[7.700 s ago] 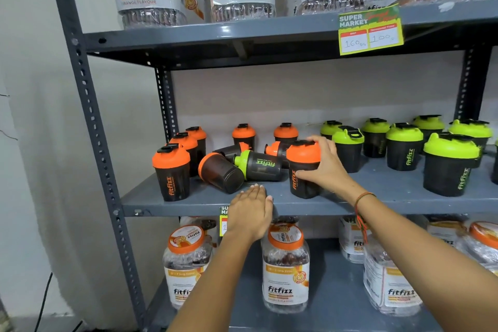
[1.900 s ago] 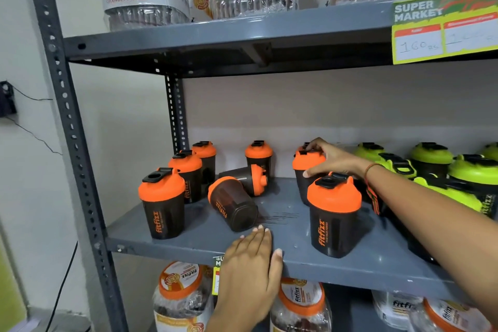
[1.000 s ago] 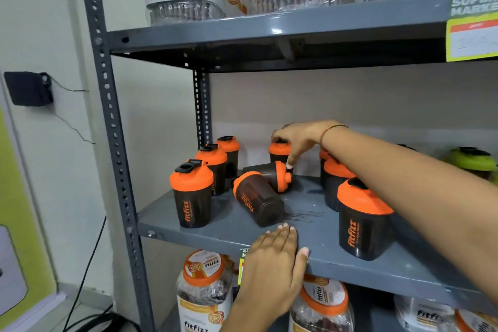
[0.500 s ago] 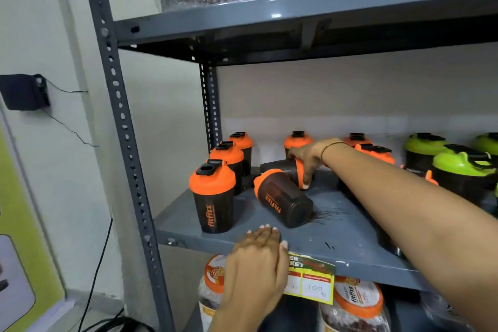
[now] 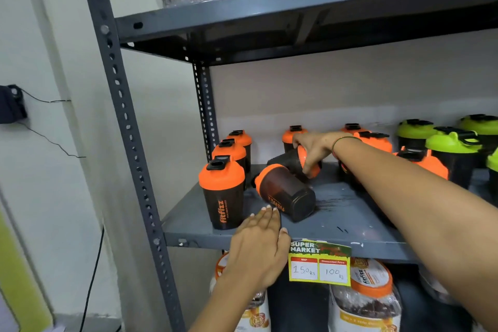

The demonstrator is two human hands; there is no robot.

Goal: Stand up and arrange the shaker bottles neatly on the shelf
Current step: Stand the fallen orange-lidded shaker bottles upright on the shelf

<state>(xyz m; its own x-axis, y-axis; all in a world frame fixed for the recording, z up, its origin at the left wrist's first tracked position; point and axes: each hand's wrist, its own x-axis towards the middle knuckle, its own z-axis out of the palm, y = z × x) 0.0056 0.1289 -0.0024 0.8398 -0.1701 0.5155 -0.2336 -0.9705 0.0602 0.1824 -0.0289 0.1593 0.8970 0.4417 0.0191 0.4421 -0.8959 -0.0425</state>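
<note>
R hand (image 5: 314,147) is gripping the orange lid of a tipped shaker (image 5: 292,160) mid-shelf (image 5: 350,226), w/ another shaker (image 5: 287,193) lying just in front. L hand (image 5: 258,246) is resting flat & open on shelf edge, holding nothing.

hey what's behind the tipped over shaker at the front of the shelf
Behind the front tipped shaker lies a second tipped shaker, its orange lid gripped by the right hand. An upright orange-lidded shaker stands farther back, its lower body hidden.
</note>
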